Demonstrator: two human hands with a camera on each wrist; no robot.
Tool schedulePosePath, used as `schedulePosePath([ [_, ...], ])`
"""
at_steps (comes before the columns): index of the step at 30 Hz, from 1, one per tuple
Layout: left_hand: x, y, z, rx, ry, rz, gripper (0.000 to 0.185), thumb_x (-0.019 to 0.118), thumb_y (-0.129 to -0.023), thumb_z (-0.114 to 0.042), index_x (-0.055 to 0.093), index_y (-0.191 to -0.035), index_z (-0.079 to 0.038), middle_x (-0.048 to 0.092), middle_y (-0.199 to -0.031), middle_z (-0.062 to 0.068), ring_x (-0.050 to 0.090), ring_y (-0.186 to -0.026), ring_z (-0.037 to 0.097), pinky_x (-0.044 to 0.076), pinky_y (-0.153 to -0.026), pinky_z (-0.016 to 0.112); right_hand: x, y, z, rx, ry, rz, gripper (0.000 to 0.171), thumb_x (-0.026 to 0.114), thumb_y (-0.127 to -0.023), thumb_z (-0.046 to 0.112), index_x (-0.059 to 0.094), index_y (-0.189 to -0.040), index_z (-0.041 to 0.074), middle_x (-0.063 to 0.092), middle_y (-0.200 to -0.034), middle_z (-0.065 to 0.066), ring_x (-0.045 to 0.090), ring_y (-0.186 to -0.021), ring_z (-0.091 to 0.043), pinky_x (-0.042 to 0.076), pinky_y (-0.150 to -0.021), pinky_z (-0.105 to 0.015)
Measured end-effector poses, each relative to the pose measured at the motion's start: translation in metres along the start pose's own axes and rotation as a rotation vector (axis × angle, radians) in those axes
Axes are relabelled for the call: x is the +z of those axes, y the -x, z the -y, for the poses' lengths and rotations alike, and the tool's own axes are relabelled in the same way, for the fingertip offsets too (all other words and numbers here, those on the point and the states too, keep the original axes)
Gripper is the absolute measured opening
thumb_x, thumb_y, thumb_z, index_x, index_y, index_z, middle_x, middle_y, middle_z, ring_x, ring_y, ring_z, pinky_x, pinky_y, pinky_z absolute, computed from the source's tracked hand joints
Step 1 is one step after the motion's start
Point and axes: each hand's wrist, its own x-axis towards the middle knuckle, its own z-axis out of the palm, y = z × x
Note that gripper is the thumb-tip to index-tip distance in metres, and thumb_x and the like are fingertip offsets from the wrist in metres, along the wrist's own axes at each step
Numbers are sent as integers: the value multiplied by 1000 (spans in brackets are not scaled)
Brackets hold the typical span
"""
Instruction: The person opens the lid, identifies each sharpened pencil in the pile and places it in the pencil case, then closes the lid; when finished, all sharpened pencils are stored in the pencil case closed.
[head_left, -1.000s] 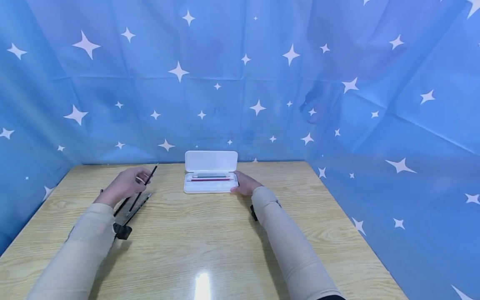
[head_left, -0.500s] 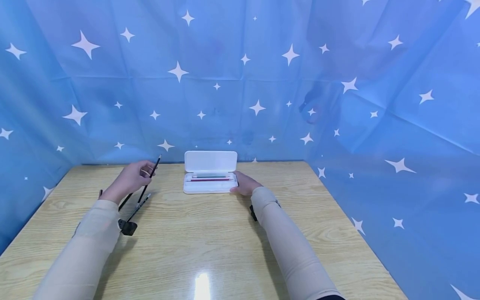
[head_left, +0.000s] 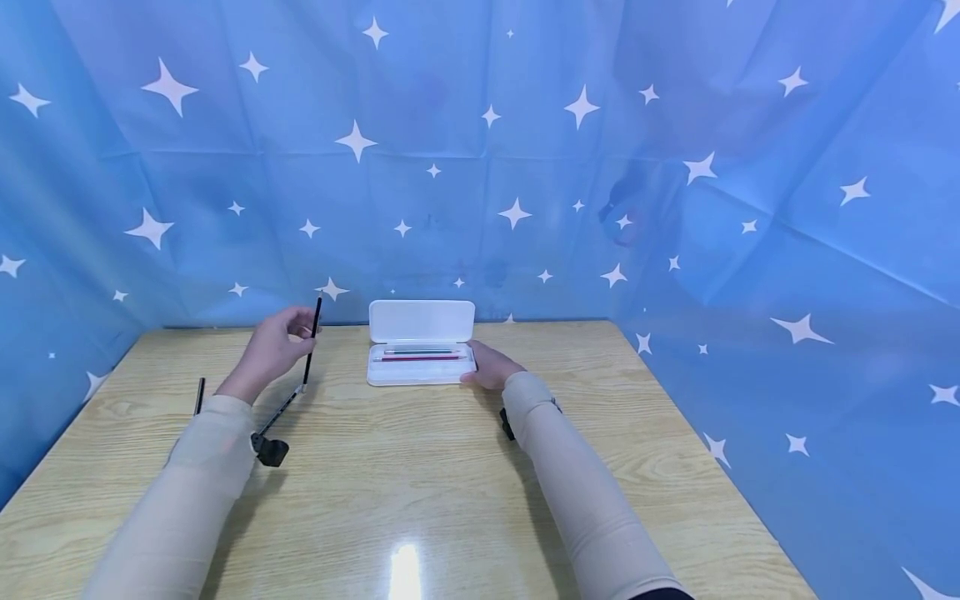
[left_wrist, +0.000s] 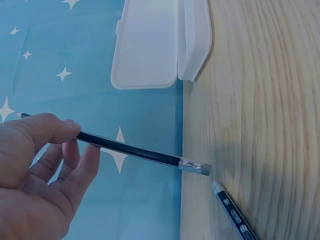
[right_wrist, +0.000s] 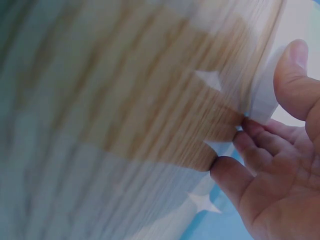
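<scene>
My left hand (head_left: 273,350) pinches a black pencil (left_wrist: 132,149) between thumb and fingers. The pencil is tilted steeply, its eraser end down, close to the tip of a dark printed pencil (left_wrist: 232,212) lying on the table. An open white pencil case (head_left: 382,377) stands at the table's back edge, lid (head_left: 422,322) raised. Inside lie a red pencil (head_left: 420,359) and a green one (head_left: 423,352). At the case's right end, my right hand (head_left: 491,367) holds it, thumb at the front corner, fingers behind.
Another dark pencil (head_left: 199,396) shows left of the left wrist, partly hidden by the sleeve. The wooden table (head_left: 420,467) ends at a blue star-patterned curtain (head_left: 450,167) right behind the case. Black wrist cameras hang under both sleeves.
My left hand has moved right and away from me, lifting the black pencil and turning it more upright. The right hand and the pencil case have stayed in place.
</scene>
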Motion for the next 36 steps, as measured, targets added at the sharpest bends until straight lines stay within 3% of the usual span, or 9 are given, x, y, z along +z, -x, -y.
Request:
schedulePosePath([
  [7, 4, -5, -2, 24, 52, -46, 34, 59, -99, -2, 56, -132, -1, 61, -118, 21, 56, -108, 31, 47, -89, 46, 0, 1, 2, 7, -4, -5, 75, 64, -100, 29, 22, -162, 15, 36, -161, -7, 32, -149, -27, 27, -121, -43],
  [16, 14, -12, -7, 73, 78, -178, 37, 64, -96, 1, 57, -132, 1, 62, -113, 19, 56, -102, 28, 46, -88, 42, -2, 5, 5, 1, -19, -2, 71, 63, -102, 27, 25, -161, 16, 38, -160, -7, 34, -148, -28, 29, -120, -46],
  [26, 32, -26, -14, 139, 143, -220, 34, 65, -95, 4, 59, -128, 1, 65, -111, 20, 57, -99, 22, 48, -82, 23, -1, 6, 3, 0, -36, -7, 71, 63, -101, 26, 25, -161, 17, 39, -159, -6, 35, -147, -27, 29, -120, -46],
  [31, 41, -30, -19, 138, 166, -226, 35, 65, -96, 2, 59, -131, 0, 64, -111, 17, 57, -100, 22, 49, -81, 22, -1, 6, 3, 2, -48, -2, 73, 64, -101, 27, 24, -161, 19, 37, -161, -4, 33, -148, -27, 28, -120, -46],
  [36, 50, -37, -23, 131, 197, -225, 37, 66, -95, 3, 60, -131, -2, 64, -112, 16, 58, -102, 24, 51, -86, 29, 0, 3, 1, -2, -53, -5, 73, 64, -101, 27, 24, -161, 19, 37, -161, -5, 33, -148, -27, 28, -120, -45],
])
